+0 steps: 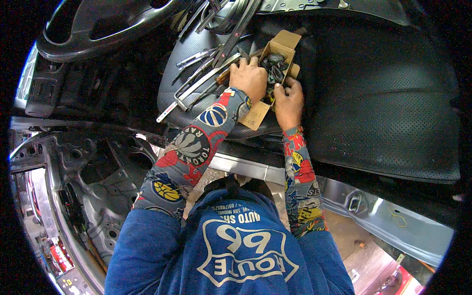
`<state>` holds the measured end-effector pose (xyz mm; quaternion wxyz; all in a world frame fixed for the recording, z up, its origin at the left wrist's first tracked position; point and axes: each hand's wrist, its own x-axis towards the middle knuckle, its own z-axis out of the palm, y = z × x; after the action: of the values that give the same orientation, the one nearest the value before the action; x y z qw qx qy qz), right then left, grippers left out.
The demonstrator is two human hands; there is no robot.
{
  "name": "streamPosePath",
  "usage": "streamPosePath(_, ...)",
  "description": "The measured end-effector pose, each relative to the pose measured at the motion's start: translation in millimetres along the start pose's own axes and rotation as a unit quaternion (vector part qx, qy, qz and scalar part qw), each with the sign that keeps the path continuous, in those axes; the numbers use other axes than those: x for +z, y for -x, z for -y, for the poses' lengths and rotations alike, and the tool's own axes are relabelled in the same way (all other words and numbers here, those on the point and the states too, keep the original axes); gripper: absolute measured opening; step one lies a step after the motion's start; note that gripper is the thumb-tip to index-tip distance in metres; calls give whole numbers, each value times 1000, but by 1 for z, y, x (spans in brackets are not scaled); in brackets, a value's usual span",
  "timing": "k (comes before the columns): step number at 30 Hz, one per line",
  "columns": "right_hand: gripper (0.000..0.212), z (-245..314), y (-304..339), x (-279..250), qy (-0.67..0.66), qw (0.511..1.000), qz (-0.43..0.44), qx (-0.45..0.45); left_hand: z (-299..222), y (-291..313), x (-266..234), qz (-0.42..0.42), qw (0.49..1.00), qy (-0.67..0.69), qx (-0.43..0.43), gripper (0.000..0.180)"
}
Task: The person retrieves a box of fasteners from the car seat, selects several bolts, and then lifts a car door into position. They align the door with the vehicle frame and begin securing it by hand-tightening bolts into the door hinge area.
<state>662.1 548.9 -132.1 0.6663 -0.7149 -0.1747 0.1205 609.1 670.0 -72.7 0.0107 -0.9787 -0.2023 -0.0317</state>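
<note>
"Brown cardboard box (286, 40), its flaps (254, 117) splayed, sits on a black car seat (169, 73) between a person's two hands, seen from the head camera. Which hand has it?"

"Right hand (289, 105) looks closed on the box's right edge, thumb at the opening, fingers toward the outside. Left hand (248, 78) lies beside the opposite wall, fingers bent; whether it grips anything cannot be told."

"And inside?"

"Dark parts (276, 66), heaped together, their exact kind too small to make out. To the left of the box, a pale metal strip (204, 82) and a chrome tool (194, 59) lie slantwise on the seat. Steering wheel (73, 55), upper left; patterned sleeves (191, 142) cover both forearms."

"How is such a box best handled?"

"With a light, steady hold on the wall, in this desk's judgement: thin card would probably buckle under a hard squeeze. Flaps are best kept folded outward, clear of the fingers. The pieces could snag on one another, so any lifted should come singly and straight up. Tools crowd the left side; short, careful movements there would avoid knocking them."
</note>
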Motion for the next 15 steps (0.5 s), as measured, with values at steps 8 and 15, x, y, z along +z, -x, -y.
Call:
streamPosePath(8, 46, -11, -3, 4, 31, 999, -27, -10, -4, -3, 0, 10, 1000, 17, -13, 26)
streamPosePath(15, 42, 15, -2, -5, -11, 1000, -2, 29, 9, -3, 5, -44, 997, 55, 22, 23)
